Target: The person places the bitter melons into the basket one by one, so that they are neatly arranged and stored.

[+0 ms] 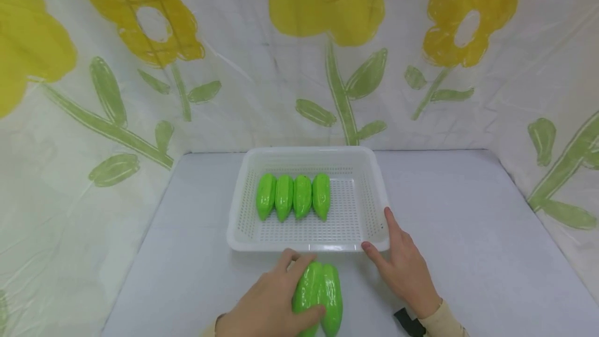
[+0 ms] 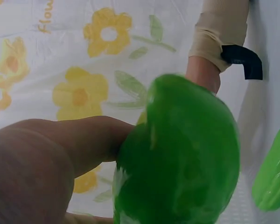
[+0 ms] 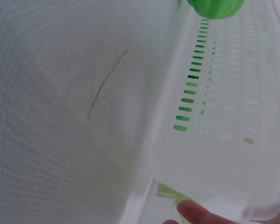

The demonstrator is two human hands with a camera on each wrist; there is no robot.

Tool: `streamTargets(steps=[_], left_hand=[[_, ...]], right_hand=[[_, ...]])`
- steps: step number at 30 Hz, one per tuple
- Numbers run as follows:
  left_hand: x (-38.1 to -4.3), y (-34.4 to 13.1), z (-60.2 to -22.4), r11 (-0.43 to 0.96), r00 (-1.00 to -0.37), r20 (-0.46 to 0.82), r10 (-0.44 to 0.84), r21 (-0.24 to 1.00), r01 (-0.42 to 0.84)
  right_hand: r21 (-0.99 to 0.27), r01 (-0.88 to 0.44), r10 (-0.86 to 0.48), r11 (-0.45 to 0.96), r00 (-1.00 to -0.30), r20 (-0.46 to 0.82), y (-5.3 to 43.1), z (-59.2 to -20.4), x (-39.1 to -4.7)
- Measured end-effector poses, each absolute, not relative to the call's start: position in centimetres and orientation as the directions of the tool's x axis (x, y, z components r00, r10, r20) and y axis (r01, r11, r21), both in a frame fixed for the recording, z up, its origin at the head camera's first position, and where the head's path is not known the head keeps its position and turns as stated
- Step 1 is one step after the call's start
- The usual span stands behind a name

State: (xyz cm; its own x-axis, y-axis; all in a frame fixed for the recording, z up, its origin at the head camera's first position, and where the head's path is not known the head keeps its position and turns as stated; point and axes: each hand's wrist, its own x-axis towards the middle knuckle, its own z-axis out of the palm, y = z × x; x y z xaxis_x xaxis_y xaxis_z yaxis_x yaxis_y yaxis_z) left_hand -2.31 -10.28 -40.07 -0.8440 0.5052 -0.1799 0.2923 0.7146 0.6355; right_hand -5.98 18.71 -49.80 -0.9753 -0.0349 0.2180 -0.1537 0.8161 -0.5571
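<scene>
My left hand grips a glossy green ridged fruit, fingers at its far end and thumb near its lower part. A second such fruit lies close along its right side. The held fruit fills much of the left wrist view. My right hand touches the near right corner of a white perforated plastic basket, its thumb at the front rim and its fingers straight along the right side. Inside the basket, several like fruits lie side by side in a row toward the left.
A pale table carries the basket near its back edge. Behind it hangs a white cloth printed with yellow flowers. A black strap sits by my right sleeve.
</scene>
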Motion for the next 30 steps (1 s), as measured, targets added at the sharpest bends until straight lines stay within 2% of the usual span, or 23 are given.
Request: streamTargets(steps=[10, 16, 30], left_hand=[[-4.1, -10.8, -38.8, 0.724, -0.908, -0.020, 0.419, 0.611, 0.321], [-5.6, -10.7, -39.1, 0.716, -0.918, 0.060, 0.391, 0.607, 0.345], [-11.6, -10.1, -38.6, 0.725, -0.936, -0.040, 0.350, 0.644, 0.244]], right_hand=[[-0.563, -0.155, -0.033, 0.812, -0.975, 0.221, 18.7, -49.9, -6.0], [-0.553, -0.156, -0.029, 0.818, -0.973, 0.231, 18.7, -50.1, -6.0], [-0.553, -0.142, -0.028, 0.821, -0.977, 0.210, 18.7, -50.1, -6.0]])
